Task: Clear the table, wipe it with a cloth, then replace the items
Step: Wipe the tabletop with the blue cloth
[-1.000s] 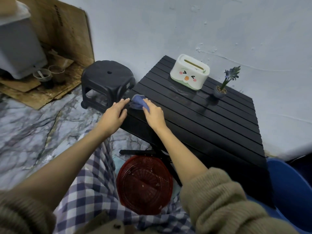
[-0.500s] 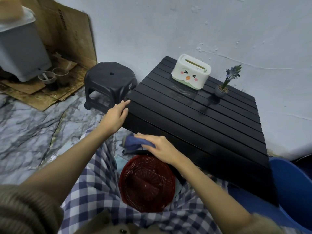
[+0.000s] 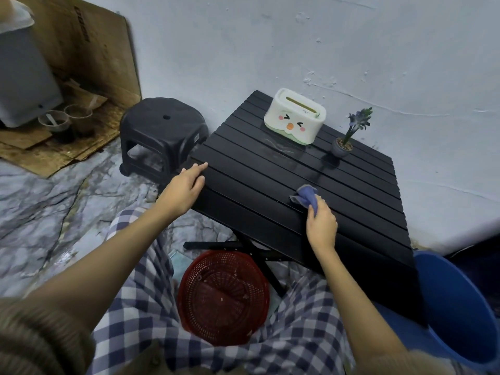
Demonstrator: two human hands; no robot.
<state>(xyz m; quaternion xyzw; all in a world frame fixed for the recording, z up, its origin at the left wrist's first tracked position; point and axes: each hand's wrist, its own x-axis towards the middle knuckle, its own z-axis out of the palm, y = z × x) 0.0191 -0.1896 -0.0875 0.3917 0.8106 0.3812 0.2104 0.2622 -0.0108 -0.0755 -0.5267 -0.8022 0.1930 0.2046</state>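
Note:
A black slatted table (image 3: 270, 169) stands against the pale wall. At its far side sit a white tissue box with a cartoon face (image 3: 295, 120) and a small potted plant (image 3: 343, 146). My right hand (image 3: 322, 226) grips a blue cloth (image 3: 305, 197) and presses it onto the slats near the table's front edge. My left hand (image 3: 184, 190) rests flat, fingers spread, on the table's near left corner and holds nothing.
A red mesh basket (image 3: 224, 296) lies on the floor between my knees under the table's front edge. A dark plastic stool (image 3: 162, 133) stands left of the table, a blue tub (image 3: 457, 307) at the right. Cardboard and a grey container occupy the far left.
My right hand carried the cloth from the table's left corner down past the front edge, then back up onto the slats further right. My left hand stayed on the corner.

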